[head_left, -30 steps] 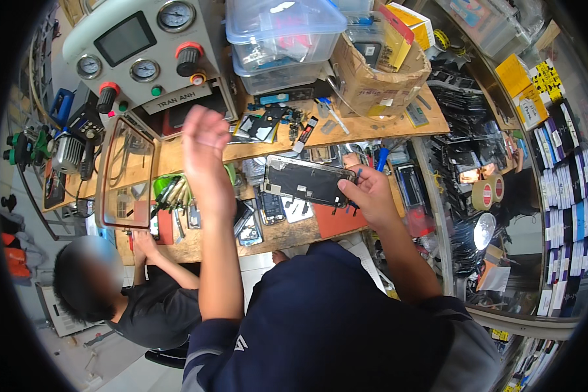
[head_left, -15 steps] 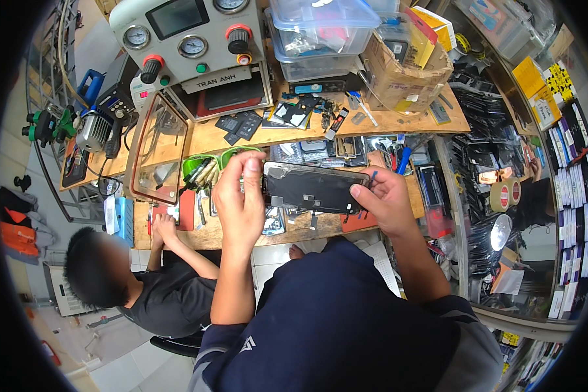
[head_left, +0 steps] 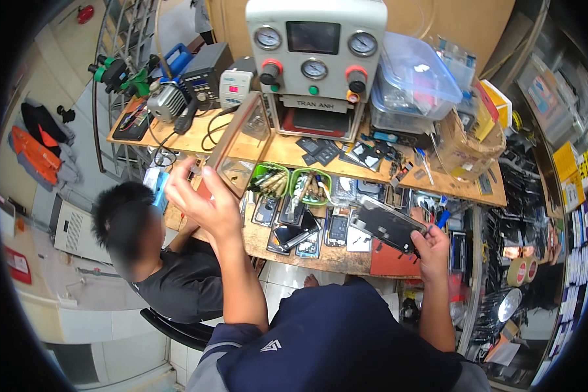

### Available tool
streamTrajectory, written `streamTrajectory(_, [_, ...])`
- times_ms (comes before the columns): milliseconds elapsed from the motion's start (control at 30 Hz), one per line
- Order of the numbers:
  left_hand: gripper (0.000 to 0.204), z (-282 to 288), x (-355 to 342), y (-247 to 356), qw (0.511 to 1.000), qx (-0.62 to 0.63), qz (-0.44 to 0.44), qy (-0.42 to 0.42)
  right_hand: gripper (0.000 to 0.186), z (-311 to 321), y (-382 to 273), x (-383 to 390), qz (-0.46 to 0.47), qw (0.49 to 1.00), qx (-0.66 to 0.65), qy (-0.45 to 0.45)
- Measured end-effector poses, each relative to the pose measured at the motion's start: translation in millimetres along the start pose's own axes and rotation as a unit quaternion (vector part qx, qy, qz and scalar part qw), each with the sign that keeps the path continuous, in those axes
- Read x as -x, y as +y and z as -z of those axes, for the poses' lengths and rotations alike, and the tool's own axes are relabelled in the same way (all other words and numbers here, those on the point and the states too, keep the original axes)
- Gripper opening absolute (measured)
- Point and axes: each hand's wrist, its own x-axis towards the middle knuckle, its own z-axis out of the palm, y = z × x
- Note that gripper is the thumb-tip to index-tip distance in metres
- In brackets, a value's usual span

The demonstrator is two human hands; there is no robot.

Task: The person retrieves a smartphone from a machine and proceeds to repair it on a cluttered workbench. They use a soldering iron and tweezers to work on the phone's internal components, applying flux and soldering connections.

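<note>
My right hand point(head_left: 432, 253) grips one end of a phone screen point(head_left: 387, 224), thumb on top. The screen's dark back faces up, tilted, with small flex parts along it, above the right part of the lower bench. Raised at the left, clear of the screen, my left hand point(head_left: 206, 204) has its thumb and fingers apart. A small pale spot shows between those fingertips; whether it is a scrap or background I cannot make out. Beneath the hands lie several phones and phone parts point(head_left: 295, 233) and a red mat point(head_left: 393, 260).
A press machine point(head_left: 317, 85) with gauges stands on the upper shelf, its framed glass door point(head_left: 247, 144) swung out near my left hand. Green baskets point(head_left: 268, 179) hold tools. Plastic boxes point(head_left: 408, 78) and a carton point(head_left: 467, 150) are at the right. A seated person point(head_left: 176, 281) works close at left.
My left hand has moved left, away from the screen, and its fingers have spread. My right hand has carried the screen right and lower, tilting it. The view has shifted left.
</note>
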Motion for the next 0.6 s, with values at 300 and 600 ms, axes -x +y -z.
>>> streamTrajectory(300, [0.033, -48.7, 52.0, 52.4, 0.947, 0.264, 0.107, -0.151, 0.028, 35.6, 31.6, 9.9, -0.022, 0.998, 0.009, 0.065])
streamTrajectory(600, [0.054, -163.3, 49.9, 124.3, 0.944, 0.252, -0.111, -0.180, 0.028, 21.1, -18.2, 36.3, 0.005, 0.994, -0.096, 0.054])
